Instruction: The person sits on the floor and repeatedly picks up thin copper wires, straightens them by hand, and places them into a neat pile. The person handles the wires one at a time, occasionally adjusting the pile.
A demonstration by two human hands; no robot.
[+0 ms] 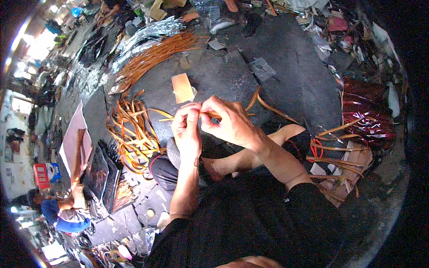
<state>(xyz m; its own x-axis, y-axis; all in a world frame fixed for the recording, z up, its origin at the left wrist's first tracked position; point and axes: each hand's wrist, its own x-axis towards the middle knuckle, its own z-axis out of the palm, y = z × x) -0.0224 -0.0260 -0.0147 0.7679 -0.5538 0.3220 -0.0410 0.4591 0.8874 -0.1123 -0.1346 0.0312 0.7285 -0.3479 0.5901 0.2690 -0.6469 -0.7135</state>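
Observation:
A tan leather strap (216, 115) runs between my two hands in front of me. My left hand (186, 127) is closed, thumb and fingers pinching the strap. Close against it, my right hand (230, 121) is also closed on the strap, fingertips nearly touching the left ones. A strap end sticks out left of my left hand, and more strap shows right of my right hand. The exact grip point is partly hidden by my fingers. Left of my hands lies a tangled pile of similar straps (134, 136). Just beyond them is a tan rectangular piece (182, 87).
Bundles of thin orange strips (154, 57) and silver strips (149, 35) lie at the far left. To the right are several curved straps (337, 163), a red-handled tool (314, 147) and a shiny dark red sheet (368, 109). Another person (69, 214) sits at lower left.

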